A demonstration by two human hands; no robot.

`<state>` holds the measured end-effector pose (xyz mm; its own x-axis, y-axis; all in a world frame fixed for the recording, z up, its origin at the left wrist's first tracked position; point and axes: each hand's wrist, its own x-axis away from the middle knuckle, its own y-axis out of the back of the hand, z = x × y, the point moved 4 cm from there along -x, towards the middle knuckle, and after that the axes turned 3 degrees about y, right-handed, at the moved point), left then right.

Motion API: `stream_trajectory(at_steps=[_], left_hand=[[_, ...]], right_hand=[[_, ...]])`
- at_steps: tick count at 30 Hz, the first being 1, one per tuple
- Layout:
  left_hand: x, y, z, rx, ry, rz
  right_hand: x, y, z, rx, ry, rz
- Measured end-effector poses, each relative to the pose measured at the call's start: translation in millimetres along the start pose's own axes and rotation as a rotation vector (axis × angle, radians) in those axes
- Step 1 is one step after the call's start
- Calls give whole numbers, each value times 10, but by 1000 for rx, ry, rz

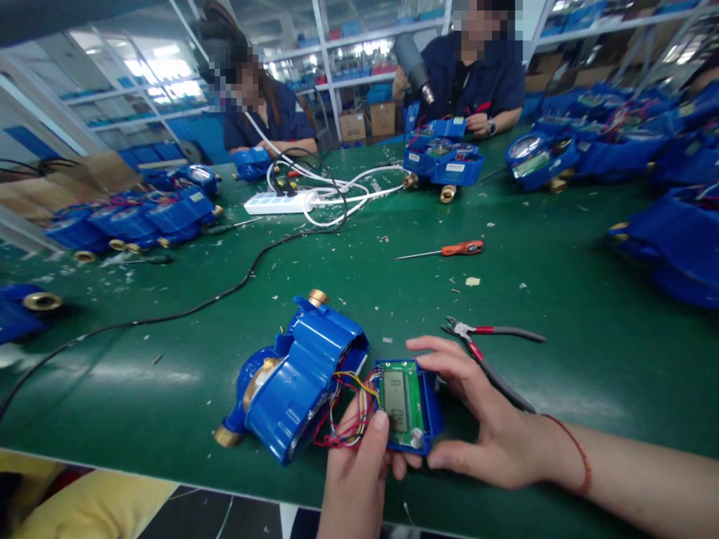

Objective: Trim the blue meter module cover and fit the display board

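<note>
The head view looks forward and down over the bench (562, 262), left hand (359, 457) and right hand (494, 434) near.

The left hand (359, 464) holds a green board (414, 393) (with a gray screen (395, 400)); the right hand (488, 430) spreads beside it; thin wires (364, 383) join a blue meter (308, 367).

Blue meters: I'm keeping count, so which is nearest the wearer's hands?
The blue meter just beside the left hand, wired to the held circuit board; the other meters sit farther away.
</note>
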<state>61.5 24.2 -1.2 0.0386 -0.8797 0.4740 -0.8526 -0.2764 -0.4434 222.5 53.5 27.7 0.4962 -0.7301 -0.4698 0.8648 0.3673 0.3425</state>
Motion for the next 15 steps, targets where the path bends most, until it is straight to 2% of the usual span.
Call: stream_trajectory(at_steps=[3, 6, 9, 11, 15], left_hand=[[-8, 36, 98, 267, 291, 63], [1, 94, 78, 355, 437, 152], [35, 77, 18, 459, 580, 323], [44, 59, -13, 496, 623, 400], [22, 42, -18, 477, 612, 441]], right_hand=[[17, 11, 4, -109, -45, -58], [3, 15, -13, -165, -91, -95], [-5, 17, -63, -182, -159, -115], [3, 15, -98, -189, -199, -118], [26, -5, -137, -194, -237, -91]])
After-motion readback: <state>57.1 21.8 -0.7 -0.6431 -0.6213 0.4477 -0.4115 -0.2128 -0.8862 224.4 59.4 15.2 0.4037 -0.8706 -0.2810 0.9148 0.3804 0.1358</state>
